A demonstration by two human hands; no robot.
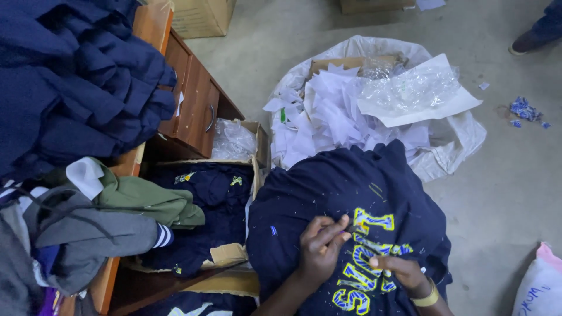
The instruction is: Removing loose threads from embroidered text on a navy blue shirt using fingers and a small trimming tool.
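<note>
A navy garment (pixel 328 187) with yellow and blue embroidered letters (pixel 366 263) lies spread over my lap. My left hand (pixel 321 248) rests on it just left of the letters. Its fingers are pinched together around what looks like a small dark tool, whose tip touches the top letter. My right hand (pixel 404 272), with a yellowish band at the wrist, presses and pinches the fabric on the lower letters. Short loose threads speckle the cloth.
A big white sack (pixel 453 143) of white paper scraps and clear plastic stands beyond my lap. At the left are a cardboard box (pixel 231 254) of navy garments, a wooden desk with drawers (pixel 196 105) and piled navy, green and grey clothes. Another person's shoe (pixel 527 41) is top right.
</note>
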